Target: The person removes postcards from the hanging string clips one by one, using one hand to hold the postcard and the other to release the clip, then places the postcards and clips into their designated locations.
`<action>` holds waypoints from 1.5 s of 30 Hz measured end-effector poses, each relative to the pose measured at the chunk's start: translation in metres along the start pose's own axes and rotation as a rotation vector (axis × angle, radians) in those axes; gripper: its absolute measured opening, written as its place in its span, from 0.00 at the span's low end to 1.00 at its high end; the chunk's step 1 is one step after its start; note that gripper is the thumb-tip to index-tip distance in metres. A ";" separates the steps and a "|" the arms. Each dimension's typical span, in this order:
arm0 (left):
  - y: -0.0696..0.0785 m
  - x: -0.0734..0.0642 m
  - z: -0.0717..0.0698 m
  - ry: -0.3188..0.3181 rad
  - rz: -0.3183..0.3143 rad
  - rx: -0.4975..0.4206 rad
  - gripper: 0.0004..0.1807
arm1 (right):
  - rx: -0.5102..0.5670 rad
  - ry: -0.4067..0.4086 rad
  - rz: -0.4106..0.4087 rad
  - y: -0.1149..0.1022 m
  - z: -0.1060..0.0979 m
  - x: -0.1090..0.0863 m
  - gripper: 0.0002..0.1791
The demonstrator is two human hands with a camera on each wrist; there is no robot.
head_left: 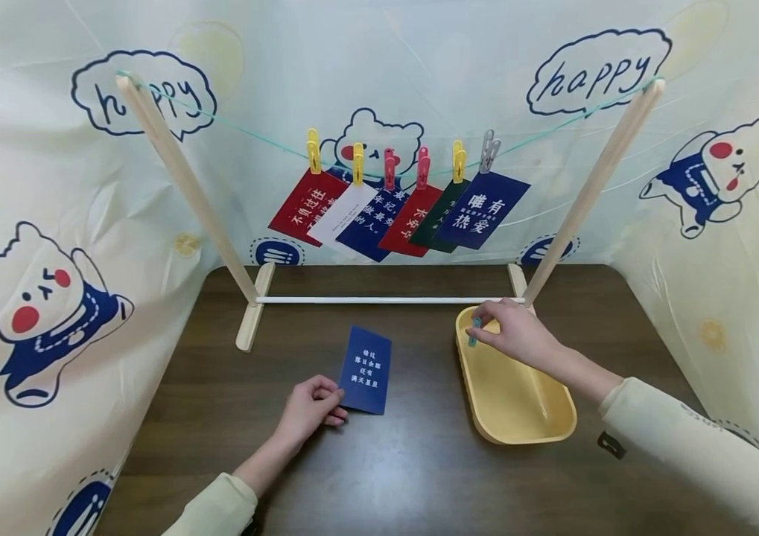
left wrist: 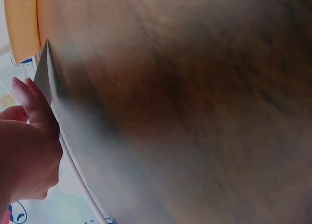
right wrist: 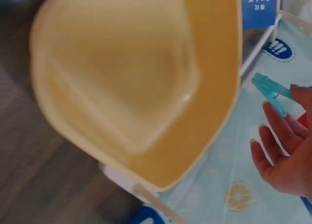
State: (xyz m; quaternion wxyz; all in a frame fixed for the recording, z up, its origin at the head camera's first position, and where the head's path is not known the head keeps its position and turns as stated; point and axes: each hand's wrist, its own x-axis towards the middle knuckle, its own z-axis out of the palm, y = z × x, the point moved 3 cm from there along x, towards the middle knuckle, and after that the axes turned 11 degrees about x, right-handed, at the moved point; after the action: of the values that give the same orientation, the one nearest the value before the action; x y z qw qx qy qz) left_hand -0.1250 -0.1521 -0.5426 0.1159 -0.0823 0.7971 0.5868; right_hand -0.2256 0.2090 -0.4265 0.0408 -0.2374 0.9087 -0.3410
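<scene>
My left hand pinches the lower left edge of a dark blue card with white Chinese writing, tilted up a little from the table. In the left wrist view the same card shows almost edge-on beside the fingers. Above the far left part of a yellow basket, my right hand holds a teal clothespin. The right wrist view has this clothespin between thumb and index finger, the other fingers loosely bent. No other thing is visible inside the basket.
Behind the hands stands a wooden frame with a teal string and a white bar. Several cards hang from the string by yellow, pink and grey clothespins, among them a blue card. A printed curtain surrounds the brown table.
</scene>
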 end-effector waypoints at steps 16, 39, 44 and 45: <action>0.003 -0.002 0.006 -0.049 0.201 0.728 0.14 | -0.091 -0.341 0.097 0.034 0.015 -0.014 0.13; 0.014 0.007 -0.003 -0.190 0.161 0.826 0.17 | -0.282 -0.562 0.182 0.052 0.026 -0.003 0.25; 0.011 0.007 -0.001 -0.194 0.159 0.832 0.17 | -0.252 -0.548 0.212 0.044 0.025 -0.009 0.20; 0.010 0.007 0.000 -0.195 0.160 0.829 0.17 | -0.253 -0.549 0.217 0.044 0.025 -0.011 0.19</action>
State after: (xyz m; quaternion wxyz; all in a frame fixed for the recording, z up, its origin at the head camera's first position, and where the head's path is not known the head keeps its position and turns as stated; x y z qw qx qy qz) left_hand -0.1344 -0.1492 -0.5356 0.1681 0.0893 0.9546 0.2293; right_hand -0.2278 0.2276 -0.4748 0.2908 -0.2253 0.9190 -0.1422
